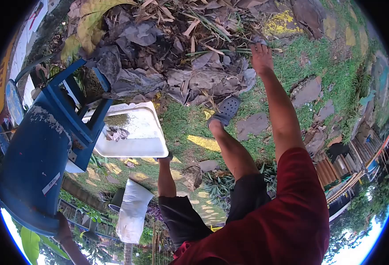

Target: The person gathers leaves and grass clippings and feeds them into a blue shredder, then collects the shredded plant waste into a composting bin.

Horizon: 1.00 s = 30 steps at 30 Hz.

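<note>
At lower left, my left hand (62, 228) is closed around the rim end of a large, scuffed blue plastic bin (31, 163). The bin is tipped over, with its open-framed base towards the leaf heap. My right arm is stretched far forward, and my right hand (261, 58) is at the right edge of a heap of dry brown leaves (194, 81). Its fingers look extended, with a small greyish piece at their tips that I cannot make out. A white tray (152, 132) beside the bin holds dry plant bits and a crumpled leaf.
My foot in a grey clog (226, 110) stands on the grass between the heap and flat stones (253, 126). Yellow-painted stones (204, 142) dot the ground. Behind are a white sack (133, 212) and, at right, stacked roof tiles (329, 172).
</note>
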Available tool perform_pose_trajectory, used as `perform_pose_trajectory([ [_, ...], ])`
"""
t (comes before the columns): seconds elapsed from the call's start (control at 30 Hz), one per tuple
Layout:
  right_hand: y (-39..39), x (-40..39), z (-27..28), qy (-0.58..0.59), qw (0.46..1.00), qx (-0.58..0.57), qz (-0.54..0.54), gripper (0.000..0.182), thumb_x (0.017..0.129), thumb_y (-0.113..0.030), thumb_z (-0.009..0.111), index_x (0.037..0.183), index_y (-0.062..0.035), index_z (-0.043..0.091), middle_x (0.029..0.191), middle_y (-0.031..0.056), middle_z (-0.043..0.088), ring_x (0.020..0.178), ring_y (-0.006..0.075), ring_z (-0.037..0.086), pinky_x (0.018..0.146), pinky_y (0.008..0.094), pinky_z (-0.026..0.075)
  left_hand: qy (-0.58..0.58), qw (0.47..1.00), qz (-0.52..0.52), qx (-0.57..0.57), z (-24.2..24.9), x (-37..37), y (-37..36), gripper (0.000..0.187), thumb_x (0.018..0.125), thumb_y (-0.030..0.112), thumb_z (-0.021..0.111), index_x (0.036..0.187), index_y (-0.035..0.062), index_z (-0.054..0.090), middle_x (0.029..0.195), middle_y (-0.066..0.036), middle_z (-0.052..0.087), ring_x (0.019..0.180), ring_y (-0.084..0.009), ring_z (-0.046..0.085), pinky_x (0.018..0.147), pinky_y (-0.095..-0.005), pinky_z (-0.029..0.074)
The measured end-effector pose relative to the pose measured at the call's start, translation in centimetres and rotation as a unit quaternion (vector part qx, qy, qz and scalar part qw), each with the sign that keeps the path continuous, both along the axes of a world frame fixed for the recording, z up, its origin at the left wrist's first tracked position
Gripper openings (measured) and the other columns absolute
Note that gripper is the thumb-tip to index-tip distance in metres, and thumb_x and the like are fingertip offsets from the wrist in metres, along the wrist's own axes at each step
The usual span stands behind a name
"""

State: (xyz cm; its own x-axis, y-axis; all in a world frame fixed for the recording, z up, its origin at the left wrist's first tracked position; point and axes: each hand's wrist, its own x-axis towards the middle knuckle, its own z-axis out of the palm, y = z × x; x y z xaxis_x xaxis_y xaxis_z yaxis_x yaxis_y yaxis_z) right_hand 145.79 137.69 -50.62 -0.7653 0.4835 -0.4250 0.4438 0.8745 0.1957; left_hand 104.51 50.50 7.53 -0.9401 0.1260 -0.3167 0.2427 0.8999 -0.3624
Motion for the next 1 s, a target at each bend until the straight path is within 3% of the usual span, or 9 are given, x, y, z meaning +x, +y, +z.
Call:
perform_pose_trajectory([
  [0.27,1.2,1.1,1.2,0.031,0.994,-0.016,0.100,0.033,0.082,-0.020,0.061,0.113,-0.0089,0.063,0.117,0.0111,0.059,0.119,0.0263,0.049,0.111,0.0449,0.031,-0.067,0.987,0.102,0.101,0.8,-0.9,-4.3,0.044,0.096,0.026,0.046,0.133,0.0032,0.049,0.136,-0.015,0.052,0.129,-0.0348,0.043,0.109,-0.0579,0.033],
  [0.33,1.8,4.6,3.5,0.042,0.996,-0.066,0.038,0.027,0.084,-0.021,0.060,0.108,-0.0081,0.061,0.102,0.0147,0.066,0.103,0.0313,0.060,0.100,0.0468,0.043,-0.056,0.983,0.120,0.130,0.6,-0.7,-2.9,0.044,0.096,0.027,0.047,0.132,0.0030,0.049,0.135,-0.015,0.052,0.129,-0.0349,0.044,0.109,-0.0582,0.034],
  [0.37,1.6,5.6,6.2,-0.007,0.993,-0.113,-0.042,0.024,0.087,-0.022,0.059,0.106,-0.0077,0.059,0.094,0.0161,0.067,0.093,0.0347,0.062,0.091,0.0488,0.048,0.094,0.796,0.380,0.462,-0.1,-0.4,-0.1,0.043,0.095,0.026,0.046,0.131,0.0030,0.051,0.135,-0.016,0.053,0.127,-0.0352,0.046,0.107,-0.0583,0.036],
  [0.4,1.2,6.6,9.3,-0.054,0.978,-0.158,-0.123,0.022,0.089,-0.024,0.057,0.104,-0.0072,0.057,0.087,0.0174,0.067,0.083,0.0381,0.065,0.082,0.0508,0.052,0.219,0.421,0.551,0.686,-1.0,0.1,4.9,0.042,0.095,0.026,0.045,0.129,0.0030,0.053,0.134,-0.016,0.054,0.126,-0.0356,0.048,0.105,-0.0584,0.039],
  [0.5,0.5,11.6,16.8,-0.056,0.970,-0.190,-0.144,0.029,0.095,-0.034,0.053,0.102,-0.0067,0.052,0.081,0.0221,0.065,0.076,0.0431,0.064,0.067,0.0549,0.051,0.335,0.412,0.542,0.651,-2.5,2.7,19.6,0.044,0.093,0.029,0.044,0.127,0.0032,0.055,0.132,-0.018,0.055,0.122,-0.0373,0.051,0.102,-0.0585,0.043],
  [0.7,-6.4,15.9,36.9,0.002,0.879,-0.291,-0.378,0.060,0.096,-0.058,0.045,0.118,-0.0018,0.048,0.089,0.0267,0.063,0.086,0.0480,0.061,0.073,0.0516,0.046,0.216,0.427,0.552,0.683,-3.3,2.2,12.7,0.044,0.092,0.039,0.046,0.125,0.0116,0.055,0.126,-0.012,0.060,0.113,-0.0355,0.056,0.096,-0.0551,0.045],
  [0.83,-15.0,13.0,51.8,0.129,0.804,-0.371,-0.446,0.054,0.101,-0.050,0.039,0.113,0.0001,0.052,0.076,0.0160,0.054,0.069,0.0274,0.052,0.065,0.0403,0.044,0.189,0.438,0.509,0.716,-4.6,2.4,12.5,0.039,0.099,0.051,0.041,0.082,0.0161,0.047,0.069,0.001,0.051,0.062,-0.0189,0.054,0.058,-0.0373,0.047],
  [0.93,-21.9,10.0,60.9,0.212,0.753,-0.448,-0.434,0.046,0.104,-0.043,0.038,0.111,0.0005,0.051,0.069,0.0021,0.038,0.063,0.0109,0.038,0.058,0.0266,0.035,0.127,0.440,0.557,0.693,-6.0,2.2,11.4,0.049,0.096,0.060,0.041,0.077,0.0163,0.050,0.076,-0.003,0.060,0.077,-0.0212,0.060,0.070,-0.0432,0.048],
  [1.0,-27.0,5.7,68.0,0.225,0.811,-0.417,-0.342,0.047,0.104,-0.041,0.038,0.118,0.0022,0.049,0.069,0.0024,0.041,0.063,0.0115,0.040,0.059,0.0276,0.036,0.029,0.401,0.567,0.719,-1.5,3.7,13.5,0.050,0.095,0.063,0.042,0.083,0.0150,0.052,0.083,-0.005,0.063,0.085,-0.0234,0.061,0.082,-0.0464,0.049],
])
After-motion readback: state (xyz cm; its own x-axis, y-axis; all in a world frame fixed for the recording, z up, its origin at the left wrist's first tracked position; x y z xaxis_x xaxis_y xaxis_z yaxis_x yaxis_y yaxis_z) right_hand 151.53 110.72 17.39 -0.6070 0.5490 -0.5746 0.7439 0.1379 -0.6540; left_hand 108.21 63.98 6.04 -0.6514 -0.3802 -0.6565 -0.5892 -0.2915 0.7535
